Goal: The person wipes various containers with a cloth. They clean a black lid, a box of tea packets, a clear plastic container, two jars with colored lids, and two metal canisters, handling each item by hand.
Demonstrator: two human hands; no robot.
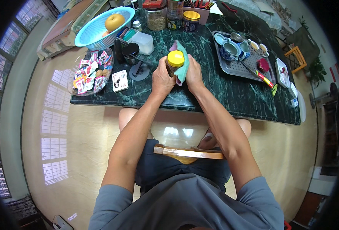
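Note:
Above the near part of the table, my left hand (163, 76) grips a jar (171, 69) with a yellow lid (175, 58). The lid is on the jar, and much of the dark body is hidden by my fingers. My right hand (194, 72) presses a green cloth (181, 72) with a pinkish underside against the jar's right side. Its fingers are mostly hidden behind the cloth, whose upper end sticks up past the lid.
A dark green marble table (175, 99) spreads before me. Left are a clear bowl of wrapped sweets (90, 72), a blue basket (100, 27) with fruit and a phone-holder stand (139, 72). Several jars (191, 21) line the back. A grey tray (232, 69) holds a teapot, cups and a knife (263, 77).

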